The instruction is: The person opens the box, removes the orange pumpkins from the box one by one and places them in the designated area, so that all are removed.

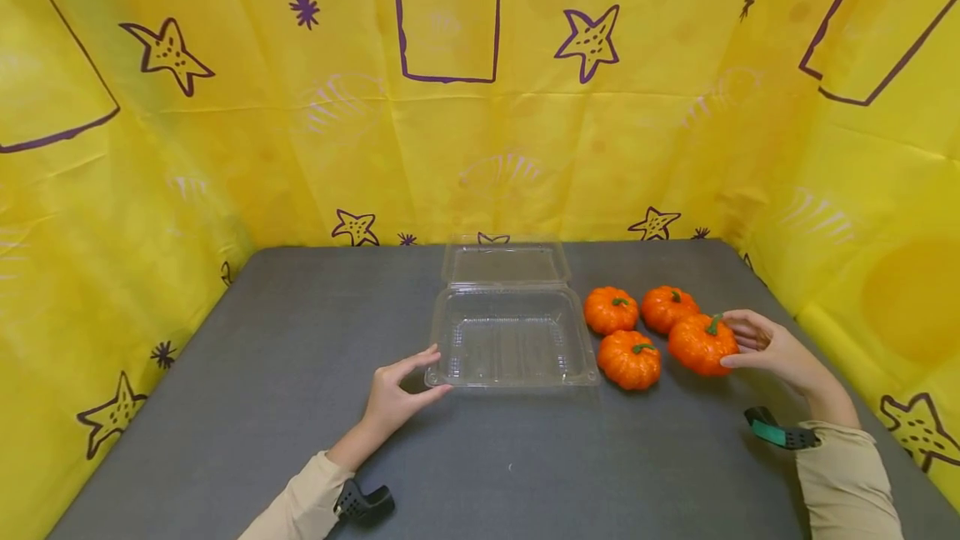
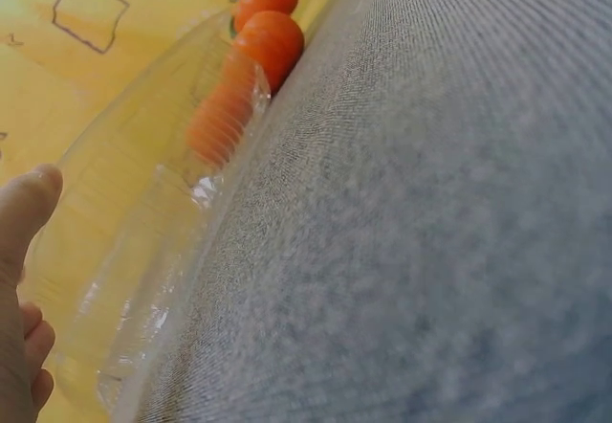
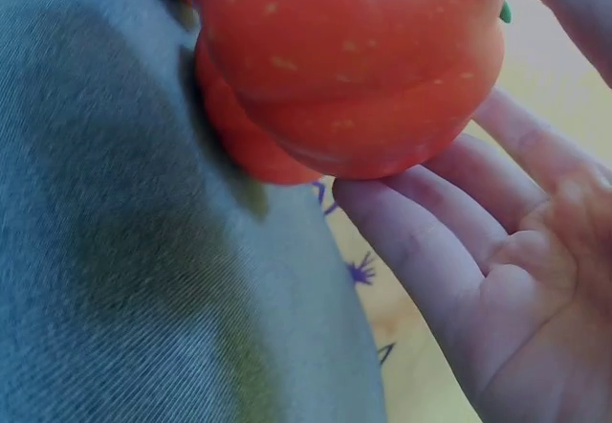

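Note:
My right hand (image 1: 776,357) grips a small orange pumpkin (image 1: 702,346) with a green stem, thumb on its near side and fingers on its far side. In the right wrist view this pumpkin (image 3: 354,69) overlaps another orange one (image 3: 244,141) behind it. Three more pumpkins, including a front one (image 1: 630,360), sit on the table to the left of my right hand. My left hand (image 1: 397,390) holds the front left corner of a clear plastic container (image 1: 513,377) between thumb and index finger. The container's hinged lid (image 1: 506,265) lies folded back, and its tray holds nothing.
A dark grey table (image 1: 300,332) lies under everything. Yellow cloth (image 1: 450,140) with purple drawings hangs along its back and sides. Two pumpkins, one nearer (image 1: 611,311) and one farther right (image 1: 670,309), stand close to the container's right side.

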Action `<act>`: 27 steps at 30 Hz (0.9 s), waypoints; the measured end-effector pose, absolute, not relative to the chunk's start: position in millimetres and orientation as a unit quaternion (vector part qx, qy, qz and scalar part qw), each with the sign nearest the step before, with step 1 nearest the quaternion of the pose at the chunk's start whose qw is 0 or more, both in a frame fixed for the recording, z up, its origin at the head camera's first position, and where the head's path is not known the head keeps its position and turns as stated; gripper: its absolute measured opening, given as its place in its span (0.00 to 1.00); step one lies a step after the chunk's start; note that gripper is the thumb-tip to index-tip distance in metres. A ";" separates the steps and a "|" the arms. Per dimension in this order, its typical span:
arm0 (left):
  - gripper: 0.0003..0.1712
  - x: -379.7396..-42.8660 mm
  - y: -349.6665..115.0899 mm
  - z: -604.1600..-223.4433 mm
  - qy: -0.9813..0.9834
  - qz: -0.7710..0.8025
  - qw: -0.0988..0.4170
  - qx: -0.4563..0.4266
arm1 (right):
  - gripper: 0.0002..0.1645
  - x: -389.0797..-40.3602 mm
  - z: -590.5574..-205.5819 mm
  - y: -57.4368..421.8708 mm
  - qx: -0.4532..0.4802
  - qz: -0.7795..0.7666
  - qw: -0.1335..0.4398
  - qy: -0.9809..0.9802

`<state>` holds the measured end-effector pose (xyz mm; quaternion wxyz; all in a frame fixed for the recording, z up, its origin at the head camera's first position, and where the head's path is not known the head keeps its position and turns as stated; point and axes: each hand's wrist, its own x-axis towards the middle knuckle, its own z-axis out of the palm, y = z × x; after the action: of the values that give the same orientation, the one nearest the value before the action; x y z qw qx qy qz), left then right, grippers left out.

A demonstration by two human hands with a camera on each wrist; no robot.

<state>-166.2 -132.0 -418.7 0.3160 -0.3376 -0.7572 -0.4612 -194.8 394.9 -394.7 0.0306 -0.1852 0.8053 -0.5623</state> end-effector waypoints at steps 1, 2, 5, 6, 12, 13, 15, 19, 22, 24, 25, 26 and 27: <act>0.26 -166.5 -131.6 -418.3 -0.756 -0.462 0.317 -0.338 | 0.28 -194.7 -395.3 395.9 -0.181 -0.559 0.031 0.809; 0.26 -166.9 -131.2 -417.8 -0.756 -0.461 0.318 -0.339 | 0.28 -194.3 -396.0 396.9 -0.180 -0.554 0.033 0.812; 0.26 -167.6 -129.5 -417.4 -0.755 -0.463 0.319 -0.337 | 0.28 -192.4 -399.1 399.2 -0.175 -0.540 0.039 0.823; 0.27 -167.6 -128.7 -417.5 -0.756 -0.463 0.317 -0.338 | 0.28 -191.5 -400.5 400.1 -0.174 -0.537 0.041 0.824; 0.28 -164.6 -125.0 -418.7 -0.758 -0.459 0.305 -0.348 | 0.28 -187.6 -411.2 403.2 -0.187 -0.528 0.060 0.826; 0.28 -164.3 -125.1 -418.5 -0.758 -0.459 0.305 -0.347 | 0.28 -187.7 -412.3 402.7 -0.191 -0.526 0.060 0.827; 0.28 -163.8 -125.7 -417.3 -0.759 -0.465 0.302 -0.341 | 0.29 -188.6 -413.3 401.4 -0.196 -0.523 0.058 0.827; 0.31 -161.3 -129.2 -414.3 -0.764 -0.479 0.288 -0.322 | 0.30 -192.6 -411.0 396.6 -0.205 -0.516 0.060 0.829; 0.30 -157.5 -133.6 -412.9 -0.769 -0.487 0.276 -0.308 | 0.34 -195.7 -409.7 395.1 -0.232 -0.519 0.071 0.819; 0.28 -154.8 -137.0 -411.5 -0.774 -0.490 0.275 -0.292 | 0.38 -197.5 -408.6 396.6 -0.256 -0.529 0.079 0.805; 0.27 -154.0 -139.7 -410.6 -0.777 -0.489 0.277 -0.284 | 0.40 -197.0 -405.6 397.4 -0.261 -0.530 0.079 0.803; 0.26 -156.4 -144.3 -413.4 -0.779 -0.486 0.284 -0.276 | 0.42 -196.0 -401.8 398.7 -0.262 -0.527 0.074 0.805; 0.24 -159.9 -148.9 -415.5 -0.778 -0.484 0.296 -0.269 | 0.42 -195.0 -396.2 399.3 -0.261 -0.523 0.065 0.809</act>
<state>-159.9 -148.9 -415.5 0.2958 -0.2694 -0.7783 -0.4839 -195.0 399.3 -396.2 0.0651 -0.2609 0.8088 -0.5229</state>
